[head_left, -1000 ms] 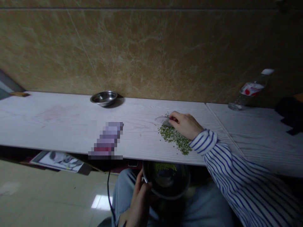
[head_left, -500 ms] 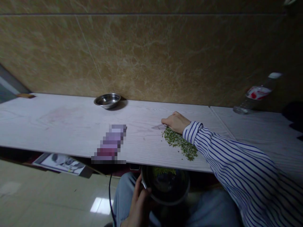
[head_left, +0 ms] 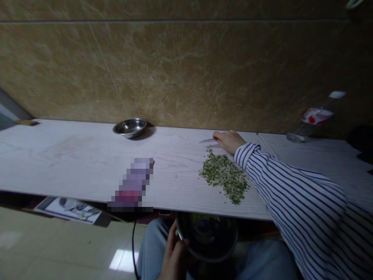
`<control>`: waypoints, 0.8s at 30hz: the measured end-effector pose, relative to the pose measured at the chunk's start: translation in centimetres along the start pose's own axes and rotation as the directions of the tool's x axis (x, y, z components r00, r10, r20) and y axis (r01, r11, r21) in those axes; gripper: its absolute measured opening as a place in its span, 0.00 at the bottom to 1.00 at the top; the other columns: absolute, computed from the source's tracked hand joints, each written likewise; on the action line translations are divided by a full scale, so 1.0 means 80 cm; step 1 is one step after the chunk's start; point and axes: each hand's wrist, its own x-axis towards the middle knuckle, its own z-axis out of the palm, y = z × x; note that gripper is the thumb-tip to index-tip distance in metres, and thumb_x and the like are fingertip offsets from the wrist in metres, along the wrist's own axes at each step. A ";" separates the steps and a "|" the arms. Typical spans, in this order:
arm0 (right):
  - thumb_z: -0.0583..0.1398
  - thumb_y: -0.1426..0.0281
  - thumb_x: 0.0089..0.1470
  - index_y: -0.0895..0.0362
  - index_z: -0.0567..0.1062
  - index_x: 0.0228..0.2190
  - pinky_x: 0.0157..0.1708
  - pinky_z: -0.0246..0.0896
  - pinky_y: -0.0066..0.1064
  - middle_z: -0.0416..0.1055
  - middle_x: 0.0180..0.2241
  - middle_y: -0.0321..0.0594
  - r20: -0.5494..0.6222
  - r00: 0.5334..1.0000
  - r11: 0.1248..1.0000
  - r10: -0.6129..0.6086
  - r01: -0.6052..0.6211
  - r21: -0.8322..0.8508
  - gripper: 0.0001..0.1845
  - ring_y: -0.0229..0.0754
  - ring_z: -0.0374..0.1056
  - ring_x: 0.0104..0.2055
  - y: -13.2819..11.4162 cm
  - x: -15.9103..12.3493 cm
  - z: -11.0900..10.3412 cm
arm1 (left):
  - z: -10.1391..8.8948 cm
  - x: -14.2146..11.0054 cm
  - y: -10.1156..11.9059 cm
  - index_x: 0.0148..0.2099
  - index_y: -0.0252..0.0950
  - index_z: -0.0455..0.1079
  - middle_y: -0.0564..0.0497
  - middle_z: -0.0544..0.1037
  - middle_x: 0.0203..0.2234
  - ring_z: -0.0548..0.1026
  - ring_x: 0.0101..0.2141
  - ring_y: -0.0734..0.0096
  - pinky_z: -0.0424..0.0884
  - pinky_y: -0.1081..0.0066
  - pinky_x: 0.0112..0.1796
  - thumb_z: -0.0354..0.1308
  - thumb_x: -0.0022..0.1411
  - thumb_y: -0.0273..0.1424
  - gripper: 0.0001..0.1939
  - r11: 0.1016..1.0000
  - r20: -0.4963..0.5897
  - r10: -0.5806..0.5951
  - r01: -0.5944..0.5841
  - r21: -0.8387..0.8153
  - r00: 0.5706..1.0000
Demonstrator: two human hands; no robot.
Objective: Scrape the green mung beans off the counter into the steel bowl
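Observation:
My right hand [head_left: 230, 141], at the end of a striped sleeve, is closed on a thin, flat, card-like piece [head_left: 206, 140] whose edge sticks out to the left. Just in front of that hand, small green grains like mung beans [head_left: 224, 175] lie spread over the pale wood table [head_left: 175, 190]. Below the table edge, my left hand [head_left: 175, 249] grips the left rim of a dark-looking metal bowl [head_left: 207, 259] above my lap. Some green grains [head_left: 204, 217] show inside the bowl at its far side; the table edge hides part of it.
A small steel bowl [head_left: 130, 128] stands near the wall, left of centre. A blurred-out phone-like object [head_left: 134, 182] lies at the front edge with a black cable [head_left: 133, 245] below. A clear bottle [head_left: 316, 116] stands at the back right. An open drawer or box [head_left: 72, 210] sits below left.
My right hand has lifted off the grains and moved back and right with the flat piece. The grains look more spread out. My left hand still holds the bowl; the view has tilted slightly.

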 end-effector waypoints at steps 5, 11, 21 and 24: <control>0.47 0.72 0.64 0.55 0.72 0.45 0.36 0.51 0.34 0.79 0.35 0.46 0.058 0.998 1.000 0.016 -0.016 -0.009 0.16 0.44 0.72 0.36 0.001 0.017 0.019 | -0.003 0.001 0.006 0.63 0.43 0.62 0.43 0.73 0.56 0.73 0.51 0.49 0.74 0.63 0.40 0.62 0.45 0.33 0.40 1.000 -0.003 0.005 -0.005 -0.004 1.000; 0.50 0.72 0.63 0.54 0.72 0.43 0.40 0.50 0.34 0.79 0.37 0.43 0.114 0.986 0.993 -0.118 0.115 0.035 0.12 0.42 0.72 0.38 -0.015 -0.023 0.006 | 0.003 -0.007 0.015 0.63 0.44 0.61 0.43 0.75 0.53 0.73 0.51 0.47 0.74 0.62 0.38 0.61 0.46 0.32 0.40 0.999 -0.002 0.026 -0.026 0.041 1.000; 0.51 0.77 0.61 0.55 0.73 0.41 0.41 0.47 0.34 0.78 0.35 0.43 0.097 0.969 0.971 -0.225 0.215 0.108 0.13 0.41 0.70 0.38 -0.031 -0.079 -0.009 | 0.007 -0.026 0.012 0.61 0.41 0.64 0.43 0.76 0.51 0.73 0.51 0.51 0.73 0.64 0.40 0.62 0.47 0.33 0.36 0.995 0.014 0.098 -0.098 0.023 0.995; 0.51 0.77 0.61 0.55 0.73 0.40 0.41 0.46 0.34 0.78 0.36 0.43 0.066 0.969 0.966 -0.238 0.229 0.121 0.13 0.41 0.70 0.39 -0.032 -0.094 -0.009 | 0.005 -0.026 0.009 0.62 0.42 0.63 0.43 0.76 0.52 0.74 0.49 0.52 0.73 0.65 0.40 0.62 0.46 0.34 0.38 0.995 0.026 0.092 -0.093 0.030 0.995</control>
